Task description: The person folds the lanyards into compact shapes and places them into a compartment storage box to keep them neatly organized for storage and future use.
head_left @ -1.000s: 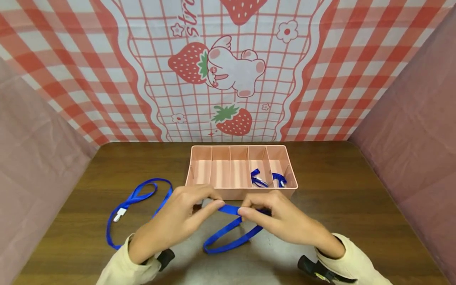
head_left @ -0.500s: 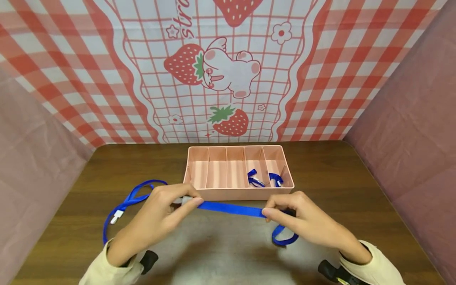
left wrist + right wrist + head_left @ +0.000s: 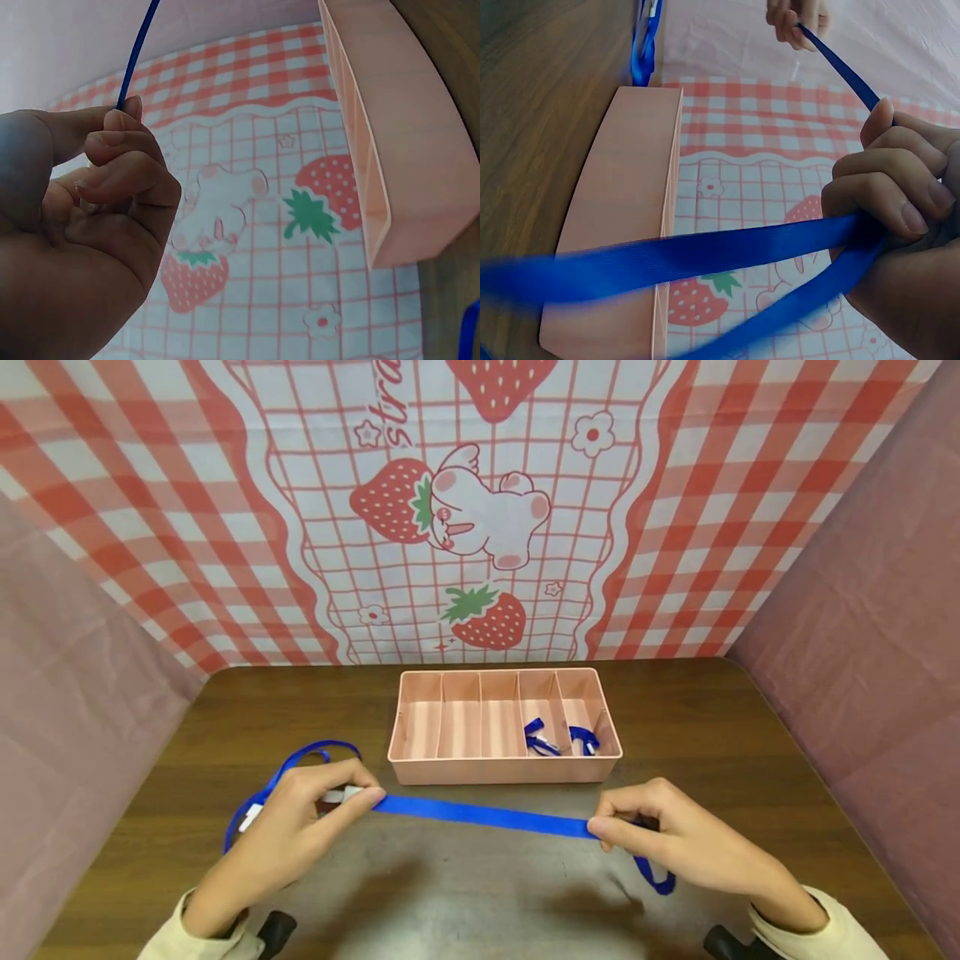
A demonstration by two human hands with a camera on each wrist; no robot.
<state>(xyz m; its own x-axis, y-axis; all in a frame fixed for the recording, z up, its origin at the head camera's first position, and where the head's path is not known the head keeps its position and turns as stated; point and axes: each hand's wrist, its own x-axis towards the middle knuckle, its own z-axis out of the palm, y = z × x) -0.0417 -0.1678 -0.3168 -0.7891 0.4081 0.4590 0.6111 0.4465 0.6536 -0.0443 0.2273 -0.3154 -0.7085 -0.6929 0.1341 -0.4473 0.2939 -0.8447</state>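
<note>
A blue lanyard (image 3: 483, 816) is stretched nearly straight between both hands, in front of the pink box. My left hand (image 3: 303, 822) pinches its left end between thumb and forefinger, and a white clip (image 3: 345, 794) shows by those fingers. With thumb and fingers my right hand (image 3: 675, 835) grips the other end; a loop of the strap hangs below that palm. In the right wrist view the loose lanyard strap (image 3: 667, 255) comes out from under the curled fingers. The left wrist view shows the strap rising from the left fingertips.
A pink divided box (image 3: 504, 770) stands at the middle of the brown table (image 3: 690, 718). Its two right compartments hold folded blue lanyards (image 3: 583, 739). Another lanyard (image 3: 281, 772) with a white clip lies on the table at left, partly behind the left hand.
Both hands have moved apart, left hand leftward and right hand rightward. The strap between them has gone from a short piece with a large hanging loop to a long taut stretch.
</note>
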